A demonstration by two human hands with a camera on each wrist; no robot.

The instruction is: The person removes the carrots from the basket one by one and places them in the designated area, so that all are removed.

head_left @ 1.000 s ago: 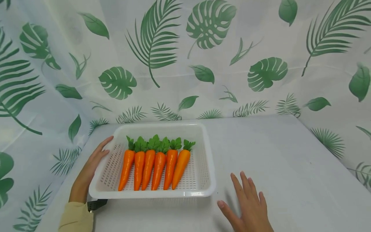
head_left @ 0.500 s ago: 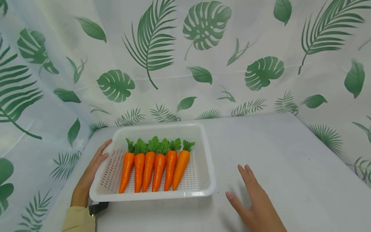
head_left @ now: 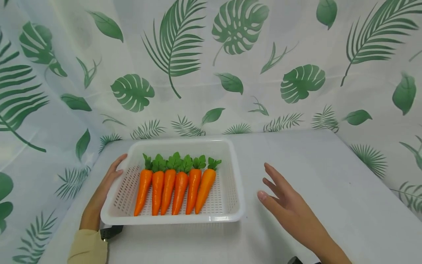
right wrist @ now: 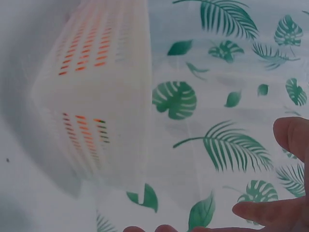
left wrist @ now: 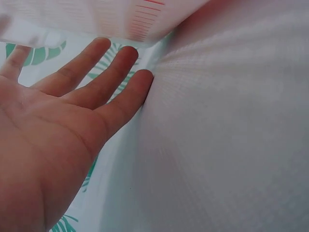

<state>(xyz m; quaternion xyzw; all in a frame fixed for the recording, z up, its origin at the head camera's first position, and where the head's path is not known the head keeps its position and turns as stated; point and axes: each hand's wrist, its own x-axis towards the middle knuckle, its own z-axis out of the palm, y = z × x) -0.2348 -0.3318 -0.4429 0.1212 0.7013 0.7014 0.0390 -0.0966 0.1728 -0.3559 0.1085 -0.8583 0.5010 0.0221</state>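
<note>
Several orange carrots [head_left: 179, 190] with green leafy tops lie side by side in a white slotted basket [head_left: 171, 220], in the head view. My left hand [head_left: 102, 189] is at the basket's left side, its fingers by the rim. In the left wrist view that hand [left wrist: 63, 116] has spread, nearly straight fingers under the basket's edge [left wrist: 96, 21]. My right hand [head_left: 290, 205] hovers to the right of the basket, apart from it, fingers extended and holding nothing. The right wrist view shows the basket's slotted outer wall [right wrist: 123, 101] and part of the right hand [right wrist: 285, 212].
A pale table [head_left: 310, 157] extends to the right of the basket. White curtains [head_left: 250, 80] printed with green leaves hang behind the table and along its sides. A dark strap [head_left: 111, 232] shows at the left wrist.
My right hand has moved forward and turned its fingers toward the basket's right side. The left hand, the basket and the carrots hold their places; the view shifts slightly.
</note>
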